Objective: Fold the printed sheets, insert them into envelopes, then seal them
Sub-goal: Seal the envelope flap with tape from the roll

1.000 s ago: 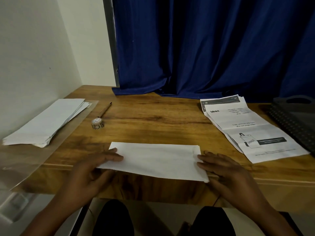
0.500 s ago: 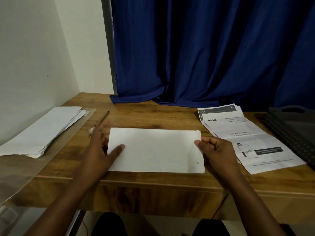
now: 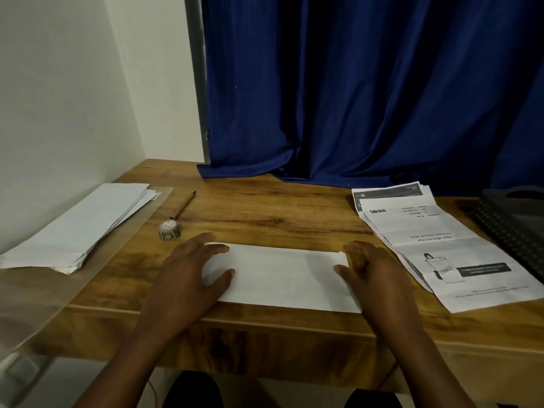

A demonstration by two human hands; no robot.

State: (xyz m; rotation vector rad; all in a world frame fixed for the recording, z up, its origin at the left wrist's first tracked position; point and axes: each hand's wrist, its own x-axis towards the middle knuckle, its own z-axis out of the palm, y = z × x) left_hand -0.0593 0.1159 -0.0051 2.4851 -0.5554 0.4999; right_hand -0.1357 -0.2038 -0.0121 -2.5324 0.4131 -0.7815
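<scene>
A folded white sheet [image 3: 282,275] lies flat near the front edge of the wooden worktop [image 3: 265,213], blank side up. The left hand [image 3: 188,278] rests on the sheet's left end with fingers spread and nearly straight, thumb on the paper. The right hand [image 3: 374,275] is at the sheet's right end, its fingers curled over the far corner; whether they pinch the paper, I cannot tell. Right of the sheet lies a stack of printed sheets [image 3: 441,245], and beyond them a dark tray [image 3: 512,222]. Left of the sheet sit a small roll of stickers [image 3: 168,229] and a pen [image 3: 184,204], then a pile of white envelopes [image 3: 79,225] on clear plastic film [image 3: 44,293]. Behind the worktop hangs a blue curtain [image 3: 368,89]; a pale wall [image 3: 59,98] stands left of it.
</scene>
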